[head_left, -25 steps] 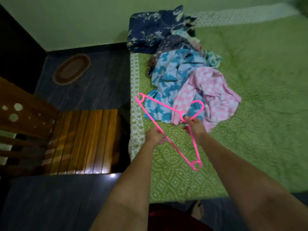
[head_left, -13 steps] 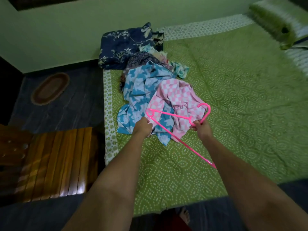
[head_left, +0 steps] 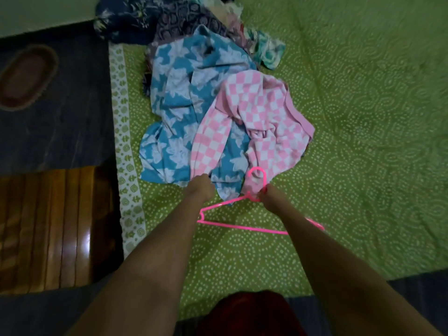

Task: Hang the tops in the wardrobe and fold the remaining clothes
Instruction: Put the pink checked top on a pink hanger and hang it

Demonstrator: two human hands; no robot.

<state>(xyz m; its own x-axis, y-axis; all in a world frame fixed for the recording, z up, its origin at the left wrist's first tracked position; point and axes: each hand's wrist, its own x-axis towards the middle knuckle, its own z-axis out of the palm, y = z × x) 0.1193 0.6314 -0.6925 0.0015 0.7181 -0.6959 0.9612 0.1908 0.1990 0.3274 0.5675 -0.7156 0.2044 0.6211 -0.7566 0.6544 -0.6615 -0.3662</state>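
A heap of clothes lies on the green bedspread (head_left: 363, 141). On top are a pink-and-white checked top (head_left: 261, 120) and a blue-and-white floral garment (head_left: 179, 103); darker printed clothes (head_left: 135, 23) lie behind them. My right hand (head_left: 268, 196) grips a pink plastic hanger (head_left: 232, 224) at the neck below its hook, just in front of the checked top. My left hand (head_left: 200, 189) grips the lower hem of the checked top where it overlaps the blue garment; its fingers are hidden in the cloth.
A slatted wooden chair (head_left: 53, 221) stands on the dark floor left of the bed. An oval mat (head_left: 26, 76) lies further back on the floor. A white patterned border (head_left: 123, 146) marks the bed's left edge. Open bedspread stretches to the right.
My left hand let go of the hanger and took hold of the clothes' edge. My right hand swung the hanger down low in front of the pile.
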